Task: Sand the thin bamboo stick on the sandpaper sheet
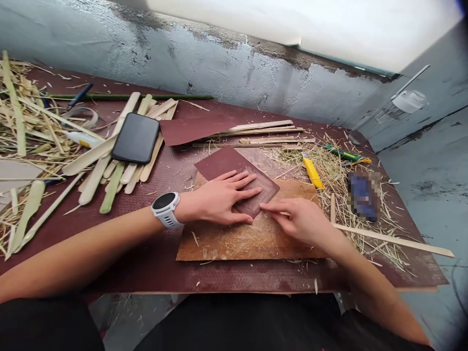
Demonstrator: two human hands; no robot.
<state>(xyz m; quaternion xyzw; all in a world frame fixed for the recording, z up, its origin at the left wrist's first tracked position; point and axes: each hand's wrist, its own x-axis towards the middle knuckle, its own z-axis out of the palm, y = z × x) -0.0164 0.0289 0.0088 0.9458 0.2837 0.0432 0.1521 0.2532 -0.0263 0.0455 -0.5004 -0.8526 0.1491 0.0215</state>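
My left hand (pixel 219 200) lay flat, fingers spread, pressing the dark reddish-brown sandpaper sheet (pixel 236 178) onto the tan wooden board (pixel 252 239). My right hand (pixel 302 222) pinched a thin pale bamboo sliver (pixel 283 213) between thumb and forefinger, its tip touching the sheet's near right corner. The sliver's long axis ran left to right, so the sheet lay directly left of my right fingertips.

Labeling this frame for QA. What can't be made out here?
- Blue object, head view: pixelated blur, identity unreadable.
- Thin stick under right hand: mostly covered by the fingers; its grip is unclear.
- Sandpaper sheet: near part hidden by left hand.
- Bamboo strips: cut off by the left edge.
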